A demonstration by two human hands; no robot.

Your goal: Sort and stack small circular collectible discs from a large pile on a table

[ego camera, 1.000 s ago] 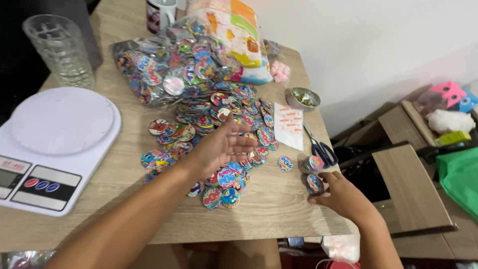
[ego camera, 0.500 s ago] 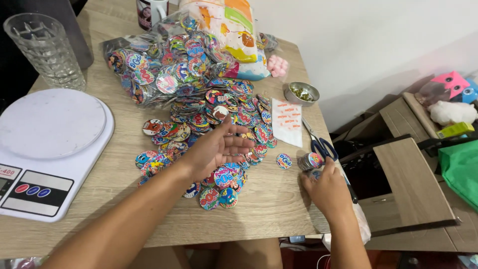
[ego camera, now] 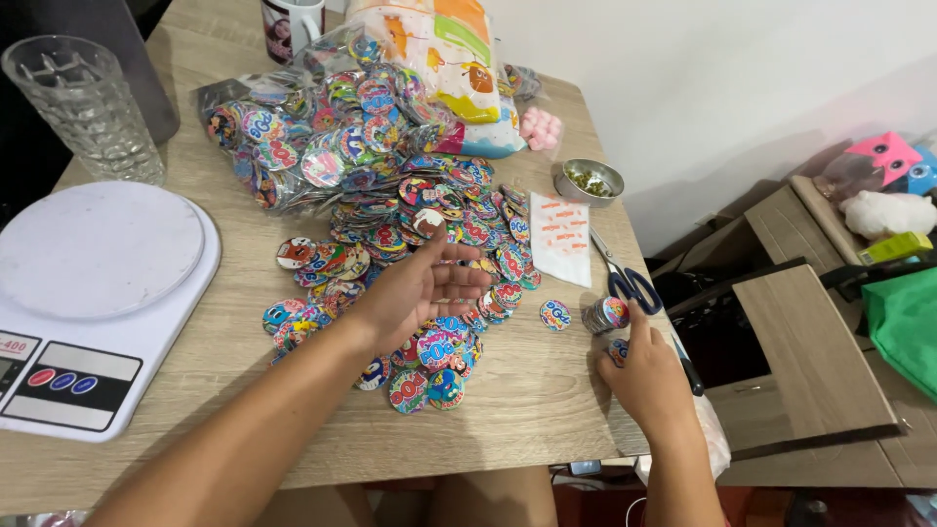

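A big heap of colourful round cardboard discs (ego camera: 429,210) spreads over the wooden table (ego camera: 547,400), some spilling from a clear plastic bag (ego camera: 293,127). My left hand (ego camera: 415,288) lies palm up on the near part of the heap, fingers spread, nothing gripped. My right hand (ego camera: 644,376) rests at the table's right edge, fingers curled over a few discs, its index finger touching a small stack of discs (ego camera: 603,314). One single disc (ego camera: 555,314) lies apart between the hands.
A white kitchen scale (ego camera: 88,303) sits at the left with a glass tumbler (ego camera: 83,102) behind it. Blue-handled scissors (ego camera: 630,283), a white sachet (ego camera: 560,237), a small metal bowl (ego camera: 589,182), a mug (ego camera: 293,20) and a printed bag (ego camera: 439,59) surround the heap.
My right hand moved a little up and left to the small disc stack. The left hand stayed on the heap; the view shifted closer.
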